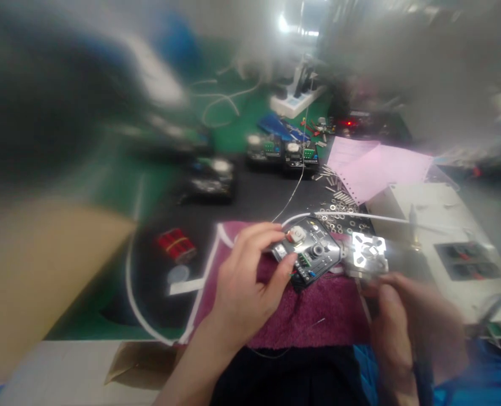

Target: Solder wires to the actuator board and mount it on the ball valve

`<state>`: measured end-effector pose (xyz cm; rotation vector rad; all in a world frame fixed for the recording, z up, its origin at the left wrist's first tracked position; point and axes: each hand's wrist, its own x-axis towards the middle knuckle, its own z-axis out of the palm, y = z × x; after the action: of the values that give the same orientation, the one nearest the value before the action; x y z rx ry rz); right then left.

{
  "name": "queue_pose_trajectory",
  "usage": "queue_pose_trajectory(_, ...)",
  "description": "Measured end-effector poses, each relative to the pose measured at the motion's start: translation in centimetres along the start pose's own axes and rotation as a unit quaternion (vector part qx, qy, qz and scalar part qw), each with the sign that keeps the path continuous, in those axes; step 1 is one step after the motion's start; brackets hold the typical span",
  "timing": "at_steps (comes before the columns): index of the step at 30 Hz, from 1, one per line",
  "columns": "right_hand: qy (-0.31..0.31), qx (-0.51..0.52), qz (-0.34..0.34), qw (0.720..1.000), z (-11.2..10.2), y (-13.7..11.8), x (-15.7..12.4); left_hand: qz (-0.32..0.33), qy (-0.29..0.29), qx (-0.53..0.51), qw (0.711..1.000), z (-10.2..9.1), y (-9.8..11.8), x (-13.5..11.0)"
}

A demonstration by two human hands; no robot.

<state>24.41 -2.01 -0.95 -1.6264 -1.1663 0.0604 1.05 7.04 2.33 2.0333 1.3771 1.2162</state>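
My left hand [250, 270] holds a black circuit board [324, 242] by its left side, thumb on the near edge and fingers over the far corner. The board carries a round white part, a small lens-like part and a green connector, and it is tilted above a purple cloth [318, 316]. Just right of the board is a shiny metal plate [368, 252] with cut-outs. My right hand [419, 324], smeared by motion, appears closed in a pinch at the plate's lower edge. Whether plate and board are joined I cannot tell.
Similar boards [301, 155] stand behind on the black mat. Loose metal rings [338, 217] and pins lie near pink papers [377, 163]. A white box [428, 208] is at right, a red bundle [176, 245] at left. Thin solder-like wire [295, 192] hangs down; a white cable [129, 276] curves around.
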Motion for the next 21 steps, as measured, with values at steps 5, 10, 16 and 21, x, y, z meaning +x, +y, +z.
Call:
queue_pose_trajectory(5, -0.014, 0.02, 0.003, 1.0, 0.3, -0.5, 0.2, 0.009, -0.025, -0.053, 0.998, -0.2, -0.2, -0.5)
queue_pose_trajectory(10, -0.007, 0.004, -0.021, 1.0, 0.8, -1.1, 0.4, 0.018, -0.056, -0.065, 0.996, -0.4, 0.0, -0.6)
queue_pose_trajectory(16, -0.021, -0.012, -0.037, 0.999, 0.5, -1.4, 0.7, 0.024, -0.048, -0.029, 0.998, 0.2, 0.0, -0.4)
queue_pose_trajectory(21, -0.027, -0.045, -0.043, 0.998, 0.6, -2.0, 1.2, 0.069, 0.009, -0.012, 0.998, -0.5, 0.3, -0.6)
